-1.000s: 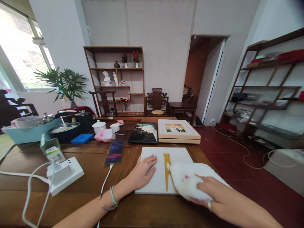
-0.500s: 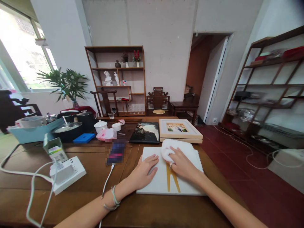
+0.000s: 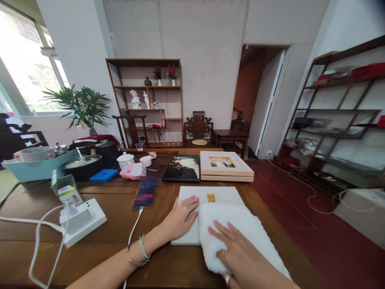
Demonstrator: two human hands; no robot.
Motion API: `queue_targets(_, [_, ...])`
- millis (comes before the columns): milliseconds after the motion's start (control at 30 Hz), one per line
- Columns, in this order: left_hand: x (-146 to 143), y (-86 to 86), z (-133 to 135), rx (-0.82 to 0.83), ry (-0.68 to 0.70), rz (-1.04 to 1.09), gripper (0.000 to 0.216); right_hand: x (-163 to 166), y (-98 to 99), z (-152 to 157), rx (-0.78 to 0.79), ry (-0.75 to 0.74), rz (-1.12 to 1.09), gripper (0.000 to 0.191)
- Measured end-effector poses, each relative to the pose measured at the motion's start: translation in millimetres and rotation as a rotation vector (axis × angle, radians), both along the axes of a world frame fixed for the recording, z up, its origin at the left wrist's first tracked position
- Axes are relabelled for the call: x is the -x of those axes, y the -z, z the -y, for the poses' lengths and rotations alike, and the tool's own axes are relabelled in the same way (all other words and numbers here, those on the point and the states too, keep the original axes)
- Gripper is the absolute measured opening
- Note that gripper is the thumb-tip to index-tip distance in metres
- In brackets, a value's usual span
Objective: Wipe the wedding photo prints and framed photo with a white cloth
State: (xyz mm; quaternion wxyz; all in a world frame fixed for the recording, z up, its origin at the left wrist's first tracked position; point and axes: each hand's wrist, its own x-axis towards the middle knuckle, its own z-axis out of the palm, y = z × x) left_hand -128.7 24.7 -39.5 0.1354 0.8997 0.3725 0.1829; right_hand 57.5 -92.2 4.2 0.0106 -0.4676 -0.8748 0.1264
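A white flat panel [image 3: 189,235] lies on the wooden table in front of me. My left hand [image 3: 183,220] rests on its left side, palm down with the fingers stretched out. A fluffy white towel [image 3: 252,233] covers the panel's right and lower part and hangs past its near edge. My right hand [image 3: 237,253] presses on the towel with its fingers over the top. The ringed thumb is low at the towel's edge, partly hidden. Above the towel shows a small gold-coloured piece [image 3: 211,197] on the panel; its lower legs are covered.
Behind the panel lie stacked pale picture frames [image 3: 227,177] and a dark photo panel [image 3: 182,168]. A phone [image 3: 144,193] with a white cable is left of my left hand. Farther left are a power strip [image 3: 86,222], a blue box [image 3: 104,175] and a pot [image 3: 82,166].
My right hand has drawn the towel towards me from the panel's top. The towel now spreads over the gold-coloured legs, and the piece's upper end is uncovered. My left hand stays put.
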Motion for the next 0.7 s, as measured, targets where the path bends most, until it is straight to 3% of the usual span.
queue_targets(200, [1.5, 1.5, -0.2, 0.006, 0.006, 0.012, 0.039, -4.7, 8.0, -28.6, -0.16, 0.117, -0.139, 0.034])
queue_targets(467, [1.9, 1.9, -1.1, -0.015, 0.038, 0.029, 0.04, 5.4, 14.8, -87.0, -0.256, 0.19, -0.077, 0.035])
queue_targets(700, [2.1, 0.5, 0.3, -0.011, 0.044, 0.042, 0.041, 5.4, 13.9, -70.8, -0.259, 0.125, -0.006, 0.037])
